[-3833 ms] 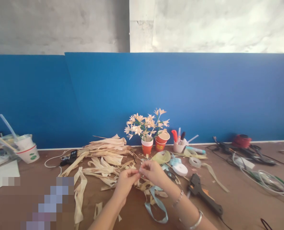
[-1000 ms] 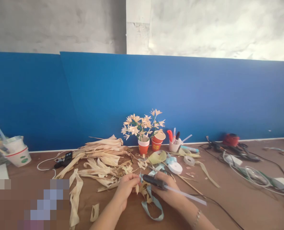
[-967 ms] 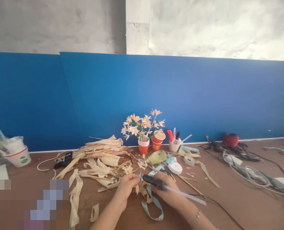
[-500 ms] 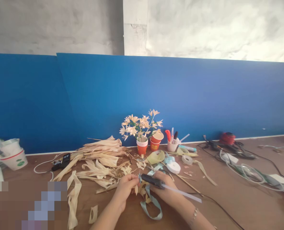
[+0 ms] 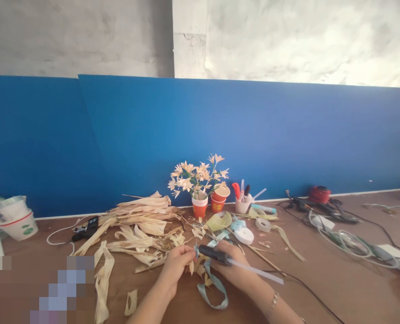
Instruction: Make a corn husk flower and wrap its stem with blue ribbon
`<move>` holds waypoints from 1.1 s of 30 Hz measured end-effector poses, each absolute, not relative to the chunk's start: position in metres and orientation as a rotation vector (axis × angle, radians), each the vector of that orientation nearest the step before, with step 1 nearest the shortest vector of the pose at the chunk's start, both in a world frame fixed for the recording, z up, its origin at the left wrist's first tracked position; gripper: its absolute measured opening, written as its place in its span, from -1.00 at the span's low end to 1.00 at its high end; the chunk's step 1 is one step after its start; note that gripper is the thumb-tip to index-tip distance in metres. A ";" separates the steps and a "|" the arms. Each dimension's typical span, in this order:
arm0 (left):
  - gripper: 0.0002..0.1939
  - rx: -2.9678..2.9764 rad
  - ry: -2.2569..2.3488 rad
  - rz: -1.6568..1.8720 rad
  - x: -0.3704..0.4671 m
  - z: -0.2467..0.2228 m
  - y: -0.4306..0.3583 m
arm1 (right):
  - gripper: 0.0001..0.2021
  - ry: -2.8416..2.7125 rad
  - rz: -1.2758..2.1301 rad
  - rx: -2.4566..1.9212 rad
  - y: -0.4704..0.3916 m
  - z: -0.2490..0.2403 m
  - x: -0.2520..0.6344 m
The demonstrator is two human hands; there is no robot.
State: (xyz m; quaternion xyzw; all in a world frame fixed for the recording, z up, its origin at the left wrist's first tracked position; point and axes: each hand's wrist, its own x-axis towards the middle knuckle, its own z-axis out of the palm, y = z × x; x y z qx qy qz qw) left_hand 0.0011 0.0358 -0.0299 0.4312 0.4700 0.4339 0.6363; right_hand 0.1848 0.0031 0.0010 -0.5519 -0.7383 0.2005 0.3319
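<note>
My right hand (image 5: 235, 261) is wrapped round a black hot glue gun (image 5: 215, 255), a long translucent glue stick (image 5: 255, 271) poking from its back end. The gun's nose points left at my left hand (image 5: 180, 263), whose thumb and forefinger are pinched on a thin bluish piece like a stem. A pale petal-like scrap (image 5: 191, 267) shows just below those fingertips. Between my wrists a light blue ribbon (image 5: 220, 299) hangs or lies in a loop; its upper end is hidden near the gun.
Dried corn husks (image 5: 142, 216) pile up on the left. Pale husk flowers (image 5: 186, 183) stand in a red paper cup (image 5: 200, 208) behind my hands. Beside it are a pen cup (image 5: 242, 206), a white ribbon roll (image 5: 244, 236) and clear tape (image 5: 263, 225). Cables (image 5: 344, 243) lie right.
</note>
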 end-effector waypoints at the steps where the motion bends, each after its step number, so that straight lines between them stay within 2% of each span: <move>1: -0.70 0.983 1.074 0.988 0.001 -0.028 0.035 | -0.92 -1.935 0.530 -1.440 0.003 0.001 0.185; 15: -0.75 0.978 1.062 0.985 0.001 -0.027 0.034 | -0.92 -1.931 0.498 -1.487 0.003 0.002 0.186; 33: -0.71 0.985 1.072 0.978 0.001 -0.021 0.030 | -0.90 -1.928 0.503 -1.521 0.003 0.004 0.185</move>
